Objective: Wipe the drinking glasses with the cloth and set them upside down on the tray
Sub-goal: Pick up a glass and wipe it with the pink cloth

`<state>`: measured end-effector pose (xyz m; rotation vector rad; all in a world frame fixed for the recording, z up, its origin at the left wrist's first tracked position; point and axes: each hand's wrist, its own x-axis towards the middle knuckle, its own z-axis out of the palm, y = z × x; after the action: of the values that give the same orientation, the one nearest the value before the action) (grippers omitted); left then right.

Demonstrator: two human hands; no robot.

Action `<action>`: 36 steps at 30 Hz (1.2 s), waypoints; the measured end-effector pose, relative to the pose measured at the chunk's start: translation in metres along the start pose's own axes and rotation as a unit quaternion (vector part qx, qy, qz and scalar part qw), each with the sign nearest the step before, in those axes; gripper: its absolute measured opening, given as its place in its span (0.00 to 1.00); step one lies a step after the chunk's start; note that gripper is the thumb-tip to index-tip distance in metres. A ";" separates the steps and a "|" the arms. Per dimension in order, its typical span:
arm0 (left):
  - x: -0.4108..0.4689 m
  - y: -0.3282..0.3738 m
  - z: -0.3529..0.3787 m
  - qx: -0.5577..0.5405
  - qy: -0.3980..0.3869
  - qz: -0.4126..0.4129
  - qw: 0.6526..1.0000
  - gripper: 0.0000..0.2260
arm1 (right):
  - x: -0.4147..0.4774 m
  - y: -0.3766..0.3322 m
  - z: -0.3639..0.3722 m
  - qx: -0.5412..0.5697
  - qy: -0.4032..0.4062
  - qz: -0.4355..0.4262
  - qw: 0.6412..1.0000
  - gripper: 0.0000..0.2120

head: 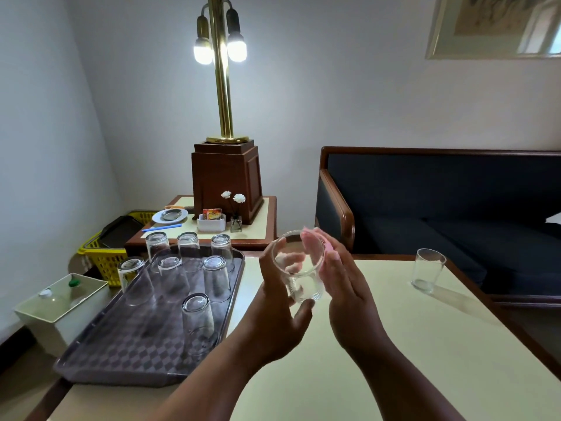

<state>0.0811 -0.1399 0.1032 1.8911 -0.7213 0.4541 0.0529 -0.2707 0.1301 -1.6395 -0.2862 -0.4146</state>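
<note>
head view, one entry. item in work: held glass [299, 265], raised over the table [394, 344] between the tray [127, 354] and the far upright glass [428, 270]. long axis tilted, mouth up and toward the camera, base down and away. left hand [273, 311] curled round its left side, thumb under the base, fingers showing through the wall; a closed hold. right hand [343, 287] flat against the right side, pressing the pink cloth [312, 244] onto rim and wall; fingers together, not spread. tray lies left of the grip, so the left hand is nearer it; judged, the glass needs its mouth turned down before setting.
count: glasses inverted on tray, seven; in hand, one; upright on table awaiting wipe, one, well apart to the right. cloth, one. tray, one.
</note>
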 end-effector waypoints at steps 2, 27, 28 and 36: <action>0.002 0.000 0.000 0.016 0.023 -0.009 1.000 0.44 | 0.002 0.006 -0.001 -0.009 -0.007 0.037 0.999 0.18; 0.003 -0.003 -0.001 -0.020 0.032 0.003 0.999 0.43 | 0.001 0.001 0.001 0.018 -0.033 0.048 0.998 0.15; 0.002 -0.004 0.000 -0.009 0.012 0.009 1.000 0.42 | 0.000 -0.003 0.001 0.020 -0.030 0.031 0.999 0.16; 0.005 -0.001 0.002 -0.016 0.061 -0.008 0.998 0.42 | 0.006 0.006 -0.007 -0.019 -0.025 0.019 0.999 0.17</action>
<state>0.0853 -0.1433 0.1048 1.8210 -0.6297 0.5402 0.0600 -0.2789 0.1275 -1.6919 -0.2844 -0.3522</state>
